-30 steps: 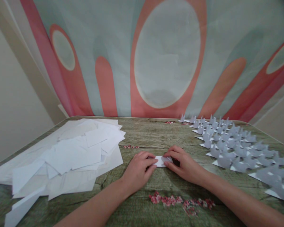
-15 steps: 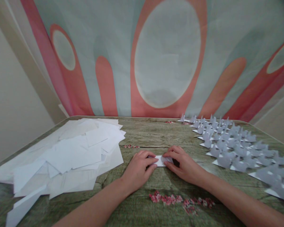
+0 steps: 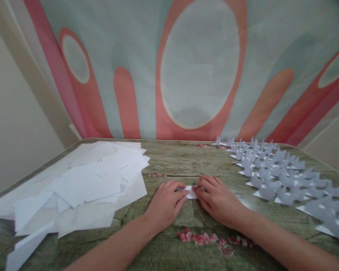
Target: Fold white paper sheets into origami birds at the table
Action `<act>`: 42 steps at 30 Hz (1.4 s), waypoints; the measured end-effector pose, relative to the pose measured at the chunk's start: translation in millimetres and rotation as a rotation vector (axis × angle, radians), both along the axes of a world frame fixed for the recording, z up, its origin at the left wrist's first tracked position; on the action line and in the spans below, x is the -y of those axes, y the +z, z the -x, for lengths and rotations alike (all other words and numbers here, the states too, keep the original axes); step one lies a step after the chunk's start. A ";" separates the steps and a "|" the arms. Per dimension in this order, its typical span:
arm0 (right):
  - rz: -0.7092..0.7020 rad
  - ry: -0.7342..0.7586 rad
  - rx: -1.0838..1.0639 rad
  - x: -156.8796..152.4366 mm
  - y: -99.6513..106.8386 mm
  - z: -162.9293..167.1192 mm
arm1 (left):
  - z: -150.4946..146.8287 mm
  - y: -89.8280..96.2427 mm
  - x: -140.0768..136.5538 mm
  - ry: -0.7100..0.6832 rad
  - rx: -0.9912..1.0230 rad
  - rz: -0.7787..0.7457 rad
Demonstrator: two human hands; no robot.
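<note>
Between my two hands lies a small folded piece of white paper [image 3: 191, 192], low on the wood-patterned tabletop [image 3: 175, 158]. My left hand [image 3: 167, 197] pinches its left end, thumb and fingers together. Over the right end sits my right hand [image 3: 216, 197], its fingers closed on the paper and covering that part. Only a short white strip shows in the gap between the fingertips; the fold lines under my fingers are hidden.
A broad, messy pile of white paper sheets [image 3: 93, 184] spreads over the table's left side. Several rows of folded grey-white paper figures [image 3: 271, 169] stand on the right. Behind the table's far edge hangs a patterned cloth [image 3: 147, 75]. Printed pink flowers [image 3: 197, 238] mark the tabletop nearby.
My right hand has shifted slightly left, its fingers lying flatter over the paper's right end, which they now cover. My left hand stays nearly in place.
</note>
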State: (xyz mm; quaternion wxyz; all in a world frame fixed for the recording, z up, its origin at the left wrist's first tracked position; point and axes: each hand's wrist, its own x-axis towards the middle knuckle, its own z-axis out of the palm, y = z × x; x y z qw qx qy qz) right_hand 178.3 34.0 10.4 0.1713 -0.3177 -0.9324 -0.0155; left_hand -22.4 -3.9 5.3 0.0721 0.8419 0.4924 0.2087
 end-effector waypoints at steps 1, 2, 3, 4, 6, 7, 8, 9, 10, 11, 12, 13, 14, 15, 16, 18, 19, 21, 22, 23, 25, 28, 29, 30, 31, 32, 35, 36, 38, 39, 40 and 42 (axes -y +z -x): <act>-0.008 -0.002 0.007 0.3 0.0 0.4 | -0.6 0.6 0.4 -0.002 -0.020 -0.007; -0.012 -0.003 0.011 0.6 0.0 0.8 | -1.3 1.4 1.1 -0.005 -0.043 -0.015; -0.015 -0.003 0.011 0.7 -0.2 1.1 | -2.3 2.5 1.9 -0.010 -0.070 -0.023; -0.015 -0.005 0.012 0.7 -0.2 1.3 | -3.3 3.8 3.1 -0.016 -0.100 -0.032; -0.010 -0.010 0.016 0.6 0.1 1.5 | -5.6 6.5 5.9 -0.037 -0.167 -0.040; -0.005 -0.012 0.021 0.6 0.5 1.5 | -6.7 7.7 7.5 -0.047 -0.199 -0.041; 0.000 -0.012 0.029 0.5 1.2 1.3 | -7.6 8.7 9.0 -0.053 -0.227 -0.041; 0.005 -0.011 0.036 0.6 2.1 1.0 | -8.3 9.5 10.4 -0.057 -0.251 -0.039; 0.010 -0.008 0.045 0.8 3.2 0.6 | -8.9 9.9 11.6 -0.058 -0.269 -0.039; 0.015 -0.004 0.053 1.2 4.4 0.1 | -9.2 10.1 12.5 -0.057 -0.282 -0.041; 0.019 0.003 0.061 1.9 5.8 -0.6 | -9.4 10.2 13.0 -0.055 -0.291 -0.043; 0.022 0.012 0.070 2.9 7.2 -1.4 | -9.5 10.2 13.2 -0.055 -0.298 -0.046; 0.024 0.024 0.081 4.1 8.8 -2.4 | -9.4 10.1 13.3 -0.057 -0.302 -0.049; 0.025 0.037 0.096 5.6 10.5 -3.3 | -9.3 10.0 13.1 -0.057 -0.303 -0.054; 0.026 0.053 0.114 7.4 12.1 -4.2 | -9.2 10.0 12.8 -0.057 -0.303 -0.057; 0.023 0.078 0.151 11.1 15.3 -5.5 | -9.1 9.9 12.3 -0.057 -0.300 -0.064; 0.022 0.084 0.168 12.9 16.6 -5.9 | -9.1 10.0 12.1 -0.057 -0.298 -0.067; 0.018 0.086 0.194 16.2 18.7 -6.1 | -9.3 10.1 12.0 -0.056 -0.298 -0.069; 0.015 0.085 0.203 17.7 19.3 -6.0 | -9.5 10.2 12.1 -0.054 -0.301 -0.068; 0.012 0.085 0.211 18.9 19.7 -6.0 | -9.7 10.3 12.3 -0.053 -0.305 -0.067; 0.000 0.092 0.219 21.0 19.7 -6.0 | -10.1 10.6 12.9 -0.053 -0.313 -0.061; -0.036 0.108 0.224 23.2 17.7 -6.7 | -10.6 10.8 13.7 -0.053 -0.321 -0.056; -0.051 0.109 0.232 23.6 16.6 -6.9 | -10.7 10.8 13.9 -0.053 -0.324 -0.057; -0.065 0.108 0.241 23.8 15.4 -7.1 | -10.9 10.8 14.1 -0.056 -0.330 -0.057; -0.076 0.103 0.254 23.9 14.2 -7.2 | -11.0 10.9 14.1 -0.058 -0.338 -0.055; -0.086 0.097 0.265 23.8 12.9 -7.1 | -11.1 11.0 14.1 -0.061 -0.347 -0.052; -0.102 0.091 0.283 23.3 10.2 -6.5 | -11.5 11.5 14.1 -0.061 -0.368 -0.036; -0.102 0.092 0.283 23.1 9.8 -6.4 | -11.5 11.5 14.1 -0.059 -0.370 -0.035; -0.098 0.085 0.277 22.9 10.0 -6.5 | -11.4 11.3 14.0 -0.058 -0.364 -0.039; -0.095 0.074 0.274 22.8 10.5 -7.0 | -11.2 11.0 13.9 -0.060 -0.357 -0.043; -0.092 0.062 0.271 22.6 11.1 -7.7 | -10.9 10.6 13.8 -0.062 -0.349 -0.049; -0.086 0.038 0.271 21.9 12.7 -9.8 | -10.3 9.8 13.4 -0.067 -0.334 -0.060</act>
